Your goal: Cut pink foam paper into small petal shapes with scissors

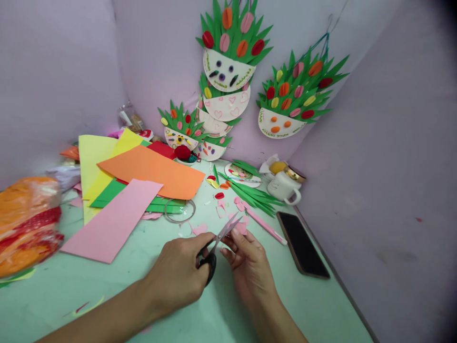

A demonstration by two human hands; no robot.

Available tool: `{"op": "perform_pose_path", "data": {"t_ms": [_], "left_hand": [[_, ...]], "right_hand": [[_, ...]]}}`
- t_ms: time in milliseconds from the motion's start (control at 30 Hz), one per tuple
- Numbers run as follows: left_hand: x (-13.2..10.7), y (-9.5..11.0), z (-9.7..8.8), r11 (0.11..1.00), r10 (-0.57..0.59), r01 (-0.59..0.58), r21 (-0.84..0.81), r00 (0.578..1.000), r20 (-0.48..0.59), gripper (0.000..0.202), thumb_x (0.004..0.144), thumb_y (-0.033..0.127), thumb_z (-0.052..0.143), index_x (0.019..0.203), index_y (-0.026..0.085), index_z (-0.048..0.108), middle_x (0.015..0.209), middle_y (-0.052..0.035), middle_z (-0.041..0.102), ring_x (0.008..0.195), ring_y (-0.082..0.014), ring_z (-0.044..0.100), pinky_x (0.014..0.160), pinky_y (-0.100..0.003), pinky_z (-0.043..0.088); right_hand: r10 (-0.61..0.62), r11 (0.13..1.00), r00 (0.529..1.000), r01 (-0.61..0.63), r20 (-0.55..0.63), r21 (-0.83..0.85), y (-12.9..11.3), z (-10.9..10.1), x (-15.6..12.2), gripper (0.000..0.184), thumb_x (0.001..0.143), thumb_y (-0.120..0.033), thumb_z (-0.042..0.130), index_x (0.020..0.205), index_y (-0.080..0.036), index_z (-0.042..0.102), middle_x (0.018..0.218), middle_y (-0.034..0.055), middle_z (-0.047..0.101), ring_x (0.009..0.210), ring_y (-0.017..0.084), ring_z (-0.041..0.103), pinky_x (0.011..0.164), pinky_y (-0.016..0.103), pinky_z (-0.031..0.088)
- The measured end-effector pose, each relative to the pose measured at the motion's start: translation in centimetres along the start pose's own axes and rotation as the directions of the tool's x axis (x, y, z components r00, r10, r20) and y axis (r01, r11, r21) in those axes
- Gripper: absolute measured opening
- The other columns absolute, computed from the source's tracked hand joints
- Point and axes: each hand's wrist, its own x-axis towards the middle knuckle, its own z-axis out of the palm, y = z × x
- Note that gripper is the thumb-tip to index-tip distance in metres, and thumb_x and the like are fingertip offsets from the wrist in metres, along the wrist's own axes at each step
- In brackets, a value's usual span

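My left hand (178, 276) is closed around the black handles of a pair of scissors (223, 236), whose blades point up and to the right. My right hand (250, 267) pinches a small pink paper piece (242, 227) right at the blade tips. Both hands hover low over the pale green table (107, 286), near its front middle. Small pink and red paper cut-outs (221, 205) lie scattered just beyond the scissors.
Orange (153, 171), pink (110, 221), yellow and green paper sheets lie left. A tape ring (179, 210), pink pen (266, 227), black phone (302, 243), white mug (283, 186) and green paper leaves (253, 195) sit nearby. A plastic bag (24, 224) is far left. Paper-plate flower crafts (228, 66) hang on the wall.
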Motion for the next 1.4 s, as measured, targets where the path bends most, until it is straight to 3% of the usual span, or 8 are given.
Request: {"op": "perform_pose_path", "data": {"t_ms": [633,800,1033,1233,1400], "left_hand": [[0.2,-0.3,-0.7,0.995,0.06,-0.06,0.086,0.998,-0.002,0.019,0.074,0.013,0.043,0.085,0.025,0.053,0.066,0.0075,0.054,0.059,-0.0106,0.048,0.055,-0.021,0.03],[0.3,-0.3,-0.7,0.995,0.072,-0.073,0.062,0.997,0.01,0.016,0.077,0.015,0.042,0.084,0.024,0.053,0.065,0.0068,0.054,0.058,-0.0107,0.047,0.054,-0.022,0.031],[0.2,-0.3,-0.8,0.995,0.063,-0.064,0.073,0.998,0.022,0.03,0.074,0.013,0.042,0.098,0.026,0.055,0.07,0.0058,0.059,0.061,-0.0123,0.052,0.056,-0.022,0.034],[0.3,-0.3,-0.8,0.992,0.05,-0.053,0.111,0.998,0.024,0.028,0.074,0.015,0.042,0.096,0.026,0.056,0.071,0.0047,0.062,0.063,-0.0134,0.056,0.057,-0.022,0.036],[0.2,-0.3,-1.2,0.985,0.047,-0.047,0.167,0.999,0.006,0.021,0.072,0.016,0.042,0.087,0.024,0.055,0.083,0.0016,0.066,0.075,-0.0165,0.061,0.062,-0.023,0.038]], "right_hand": [[-0.145,0.973,0.988,0.153,0.057,-0.172,-0.5,-0.7,0.3,0.019,0.06,-0.033,0.077,0.068,-0.017,0.071,0.062,-0.0011,0.064,0.062,0.01,0.06,0.052,0.016,0.048],[-0.137,0.976,0.989,0.143,0.05,-0.161,-0.5,-0.7,0.4,0.02,0.059,-0.033,0.077,0.07,-0.018,0.071,0.063,-0.0014,0.063,0.063,0.011,0.061,0.052,0.017,0.048],[-0.132,0.982,0.991,0.133,0.016,-0.132,-0.5,-0.6,0.5,0.021,0.056,-0.032,0.08,0.067,-0.017,0.07,0.062,-0.0018,0.062,0.061,0.011,0.06,0.05,0.017,0.048],[-0.13,0.984,0.991,0.124,-0.033,-0.128,-0.5,-0.5,0.6,0.023,0.052,-0.031,0.081,0.063,-0.016,0.069,0.059,-0.0012,0.062,0.059,0.011,0.059,0.048,0.017,0.048],[-0.17,0.966,0.985,0.168,0.007,-0.196,-0.5,-0.9,0.9,0.02,0.057,-0.033,0.079,0.062,-0.016,0.068,0.058,-0.0011,0.063,0.057,0.01,0.058,0.05,0.018,0.048]]}}
